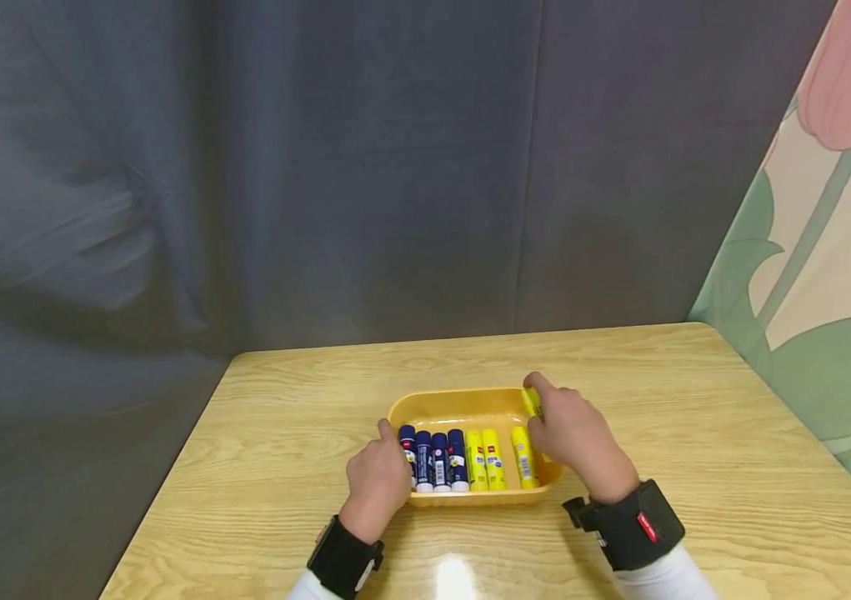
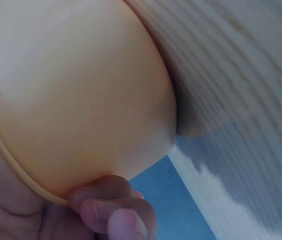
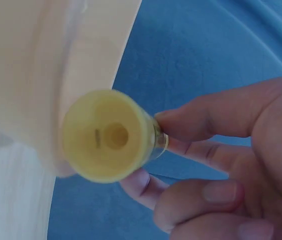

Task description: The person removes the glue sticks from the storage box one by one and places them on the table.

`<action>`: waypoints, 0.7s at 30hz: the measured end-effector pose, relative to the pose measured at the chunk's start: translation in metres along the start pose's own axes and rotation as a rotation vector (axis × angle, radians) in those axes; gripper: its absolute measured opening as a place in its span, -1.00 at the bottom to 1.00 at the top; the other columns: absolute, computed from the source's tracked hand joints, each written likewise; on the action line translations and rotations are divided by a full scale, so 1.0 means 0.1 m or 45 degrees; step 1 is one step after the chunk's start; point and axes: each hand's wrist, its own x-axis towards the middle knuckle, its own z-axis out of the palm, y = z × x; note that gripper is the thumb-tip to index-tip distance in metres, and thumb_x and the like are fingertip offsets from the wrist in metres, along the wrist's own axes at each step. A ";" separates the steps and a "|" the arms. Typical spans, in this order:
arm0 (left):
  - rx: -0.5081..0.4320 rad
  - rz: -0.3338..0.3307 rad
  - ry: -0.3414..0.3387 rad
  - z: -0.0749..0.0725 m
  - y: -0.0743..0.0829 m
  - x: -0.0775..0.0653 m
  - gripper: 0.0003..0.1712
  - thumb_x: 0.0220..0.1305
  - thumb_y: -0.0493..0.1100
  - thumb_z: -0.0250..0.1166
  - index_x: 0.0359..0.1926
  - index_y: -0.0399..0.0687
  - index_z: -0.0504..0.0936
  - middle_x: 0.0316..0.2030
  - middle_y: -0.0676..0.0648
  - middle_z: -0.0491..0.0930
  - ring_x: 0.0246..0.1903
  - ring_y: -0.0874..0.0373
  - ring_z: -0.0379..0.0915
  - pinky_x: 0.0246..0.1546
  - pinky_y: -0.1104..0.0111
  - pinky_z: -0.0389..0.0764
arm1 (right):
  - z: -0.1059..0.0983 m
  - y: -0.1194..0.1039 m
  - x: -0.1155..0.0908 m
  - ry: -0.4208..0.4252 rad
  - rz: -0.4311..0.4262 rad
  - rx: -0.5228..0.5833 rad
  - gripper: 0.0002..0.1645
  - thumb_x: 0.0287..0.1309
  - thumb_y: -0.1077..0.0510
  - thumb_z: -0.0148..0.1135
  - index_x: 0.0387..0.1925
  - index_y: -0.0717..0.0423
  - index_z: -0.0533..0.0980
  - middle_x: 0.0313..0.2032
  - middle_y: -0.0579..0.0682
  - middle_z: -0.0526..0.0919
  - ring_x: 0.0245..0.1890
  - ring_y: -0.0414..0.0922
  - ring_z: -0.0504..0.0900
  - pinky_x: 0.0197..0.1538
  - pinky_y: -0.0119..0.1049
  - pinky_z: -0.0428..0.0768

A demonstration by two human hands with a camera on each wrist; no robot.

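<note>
A yellow plastic basket [image 1: 476, 499] holds a row of glue sticks: several dark blue glue sticks [image 1: 440, 462] at the left, then two yellow glue sticks [image 1: 484, 460] side by side, and past a gap a third yellow glue stick [image 1: 524, 458]. My left hand [image 1: 380, 471] grips the basket's left end; its thumb lies at the rim and its fingers curl against the outer wall [image 2: 86, 100]. With thumb and fingers my right hand [image 1: 575, 429] pinches another yellow glue stick [image 3: 106, 137] at the basket's right end. Its round hollow end faces the right wrist camera.
The basket sits on a light wood-grain table [image 1: 282, 433]. A dark grey-blue cloth [image 1: 395, 183] hangs behind the table and along its left. At the right is a curtain [image 1: 830, 275] with a tulip print.
</note>
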 end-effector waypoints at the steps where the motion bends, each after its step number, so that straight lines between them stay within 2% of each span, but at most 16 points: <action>1: 0.002 -0.003 -0.005 0.00 0.00 0.00 -0.37 0.13 -0.16 0.18 0.16 -0.40 0.22 -0.54 -0.23 0.55 -0.61 -0.02 0.47 -0.61 0.11 0.51 | -0.02 0.00 0.00 -0.002 0.001 0.006 -0.40 -0.02 0.27 0.14 0.13 0.14 0.28 -0.38 0.13 0.55 -0.55 -0.04 0.42 -0.57 -0.24 0.40; 11: 0.003 0.002 -0.006 -0.02 0.01 0.00 -0.33 0.11 -0.16 0.20 0.18 -0.41 0.21 -0.53 -0.24 0.56 -0.62 -0.03 0.46 -0.62 0.11 0.52 | -0.15 0.06 -0.05 -0.012 0.023 0.005 -0.43 0.01 0.24 0.14 0.11 0.18 0.28 -0.41 0.13 0.54 -0.56 -0.03 0.42 -0.57 -0.23 0.40; 21: -0.008 0.004 -0.009 -0.03 0.01 0.00 -0.38 0.11 -0.17 0.18 0.14 -0.40 0.23 -0.56 -0.22 0.54 -0.63 -0.02 0.46 -0.65 0.11 0.50 | -0.19 0.20 -0.01 -0.079 0.104 0.008 -0.43 0.03 0.24 0.12 0.12 0.21 0.26 -0.48 0.12 0.50 -0.62 -0.04 0.40 -0.58 -0.25 0.36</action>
